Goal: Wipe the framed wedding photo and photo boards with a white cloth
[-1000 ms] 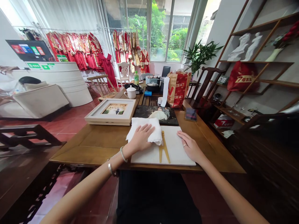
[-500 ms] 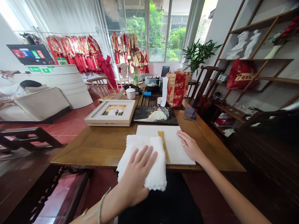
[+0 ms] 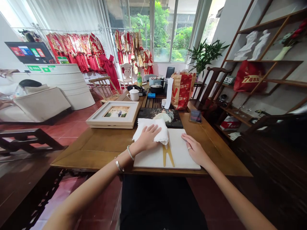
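Note:
My left hand (image 3: 146, 138) lies flat with fingers spread on top of a white fluffy cloth (image 3: 142, 125). The cloth covers the far left part of a white board (image 3: 150, 160) and overlaps the dark picture behind it. Two yellow legs of a flat two-pronged piece (image 3: 165, 156) show on the board; its upper end is hidden under the cloth. On the board's right edge rests my right hand (image 3: 195, 150), fingers stretched out and nothing gripped. The board lies flat at the near edge of the wooden table (image 3: 96, 155).
Behind the board lie a dark printed picture (image 3: 176, 122) and, to its left, a framed photo (image 3: 96, 118). A phone (image 3: 195, 116) is at the right. Farther back stand a lidded white mug (image 3: 133, 94) and a red paper bag (image 3: 183, 91).
My left hand has moved away from me with the cloth, from the table's near edge to the board's far side. The yellow piece's legs are now uncovered. My right hand stays put.

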Demonstrator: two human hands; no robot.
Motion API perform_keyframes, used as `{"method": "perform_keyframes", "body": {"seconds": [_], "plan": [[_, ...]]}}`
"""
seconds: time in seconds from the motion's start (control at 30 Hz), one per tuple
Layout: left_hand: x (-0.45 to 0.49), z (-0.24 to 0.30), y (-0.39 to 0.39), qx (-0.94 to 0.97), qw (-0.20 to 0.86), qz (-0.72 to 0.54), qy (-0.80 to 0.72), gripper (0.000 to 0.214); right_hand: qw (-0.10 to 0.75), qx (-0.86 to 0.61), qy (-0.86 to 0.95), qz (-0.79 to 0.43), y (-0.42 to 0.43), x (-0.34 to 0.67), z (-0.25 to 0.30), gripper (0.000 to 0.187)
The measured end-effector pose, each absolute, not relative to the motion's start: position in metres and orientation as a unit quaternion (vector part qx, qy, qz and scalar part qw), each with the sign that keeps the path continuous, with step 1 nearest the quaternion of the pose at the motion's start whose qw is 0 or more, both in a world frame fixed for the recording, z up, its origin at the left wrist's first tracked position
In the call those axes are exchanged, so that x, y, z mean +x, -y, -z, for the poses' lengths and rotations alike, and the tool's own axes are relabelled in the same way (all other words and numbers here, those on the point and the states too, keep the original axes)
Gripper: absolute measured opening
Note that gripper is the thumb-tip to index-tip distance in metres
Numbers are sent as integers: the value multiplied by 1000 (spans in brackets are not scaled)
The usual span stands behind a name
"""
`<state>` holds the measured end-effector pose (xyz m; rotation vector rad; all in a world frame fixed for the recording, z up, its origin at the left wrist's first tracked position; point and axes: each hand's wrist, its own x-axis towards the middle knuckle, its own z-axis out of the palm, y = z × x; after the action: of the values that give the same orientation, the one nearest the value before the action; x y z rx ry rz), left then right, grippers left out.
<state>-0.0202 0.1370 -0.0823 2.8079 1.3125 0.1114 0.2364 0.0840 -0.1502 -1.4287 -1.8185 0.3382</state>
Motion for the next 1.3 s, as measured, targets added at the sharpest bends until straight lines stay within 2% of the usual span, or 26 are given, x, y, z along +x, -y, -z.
{"method": "perform_keyframes", "body": {"seconds": [0.17,0.43,0.6,0.77,0.87,1.03,1.17,1.3], "plan": [[-20,89,-114,901,15,-31,-433,77,380,-568,717,-135,-87,233,152,41],[-29,84,-28,906,79,14,-416,105,386,-565,718,-130,-99,231,154,40],[-27,82,-50,911,88,-6,-402,93,396,-556,719,-132,-97,232,155,41],[-9,81,-102,906,55,-29,-419,71,395,-560,715,-136,-89,232,154,41],[8,77,-120,901,32,-27,-431,65,402,-559,713,-134,-86,231,153,40],[31,77,-117,902,7,-28,-430,66,393,-560,717,-130,-87,230,153,40],[35,85,-92,915,-26,-24,-402,77,390,-558,722,-128,-91,230,154,41],[26,89,-51,933,-8,-6,-361,88,396,-550,723,-130,-96,231,153,40]]}}
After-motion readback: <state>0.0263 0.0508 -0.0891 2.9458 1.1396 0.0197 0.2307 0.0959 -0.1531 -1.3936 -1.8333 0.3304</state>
